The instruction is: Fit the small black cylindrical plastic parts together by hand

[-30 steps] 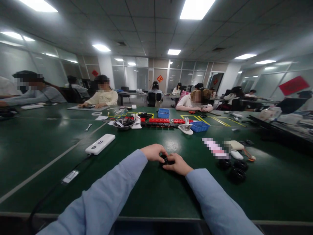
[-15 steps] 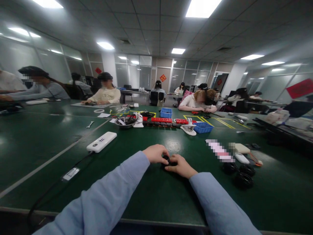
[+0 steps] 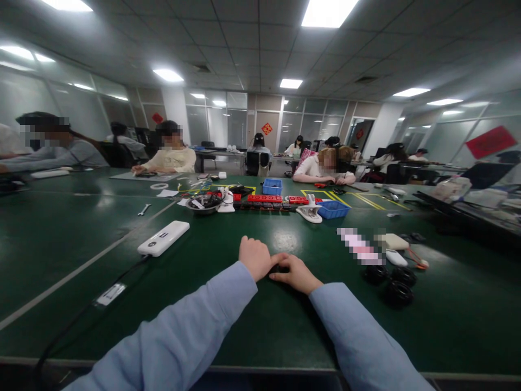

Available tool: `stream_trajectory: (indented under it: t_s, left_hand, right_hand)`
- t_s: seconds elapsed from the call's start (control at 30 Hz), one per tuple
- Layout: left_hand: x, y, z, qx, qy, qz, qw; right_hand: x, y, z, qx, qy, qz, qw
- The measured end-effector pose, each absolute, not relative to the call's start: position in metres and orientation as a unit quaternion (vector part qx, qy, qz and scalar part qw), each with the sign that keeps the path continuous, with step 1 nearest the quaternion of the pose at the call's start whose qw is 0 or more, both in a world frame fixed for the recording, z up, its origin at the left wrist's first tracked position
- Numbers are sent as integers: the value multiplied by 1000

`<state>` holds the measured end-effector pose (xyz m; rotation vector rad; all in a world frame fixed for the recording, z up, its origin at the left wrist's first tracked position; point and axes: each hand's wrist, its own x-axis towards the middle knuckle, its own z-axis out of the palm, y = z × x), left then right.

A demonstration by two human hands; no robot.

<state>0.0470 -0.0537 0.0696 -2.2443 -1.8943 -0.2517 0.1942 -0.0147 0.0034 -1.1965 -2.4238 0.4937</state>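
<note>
In the middle of the green table point(image 3: 280, 336), my two hands meet over a small black object point(image 3: 278, 269). Fingers cover most of it, so its kind cannot be made out. My right hand point(image 3: 299, 273) curls round it from the right, thumb on the near side and fingers on the far side. My left hand point(image 3: 256, 258) is bent into a loose fist, its back towards me. One of its fingers reaches across to the black object and touches the fingers of my right hand.
A white power bank point(image 3: 165, 238) with a black cable lies left. Three black ring-shaped things point(image 3: 401, 293) sit right, near a white mouse-shaped object point(image 3: 395, 258). Farther back are red-and-black strips point(image 3: 264, 199), white clamps point(image 3: 310, 209), blue bins point(image 3: 334, 209) and a wrench point(image 3: 144, 209). Co-workers sit around.
My left hand has rolled over, its wrist now higher and its fingers more curled and hidden. The black object is more covered. My right hand stays nearly in place; the whole view has shifted slightly.
</note>
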Motion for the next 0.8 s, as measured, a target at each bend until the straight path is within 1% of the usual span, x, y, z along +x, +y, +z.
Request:
stream_trajectory:
  t_s: [0.07, 0.13, 0.27, 0.33, 0.43, 0.67, 0.8]
  left_hand:
    - [42, -50, 69, -759, -632, -121, 101]
    - [35, -46, 71, -780, -597, -169, 78]
    - [22, -41, 74, -827, -496, -263, -33]
    - [17, -40, 75, -835, -459, -292, -81]
    - [14, -41, 74, -844, -436, -290, -114]
    - [10, -38, 65, -850, -446, -262, -101]
    - [10, -39, 64, -864, -438, -227, -105]
  right_hand:
    - [194, -15, 5, -432, -864, 177, 189]
    - [195, -16, 6, -434, -864, 178, 183]
    - [196, -18, 8, -440, -862, 180, 179]
    - [197, -18, 8, -438, -862, 181, 178]
    - [197, -18, 9, -433, -865, 181, 175]
    - [197, -19, 11, -436, -866, 178, 169]
    - [197, -18, 9, -438, -865, 174, 171]
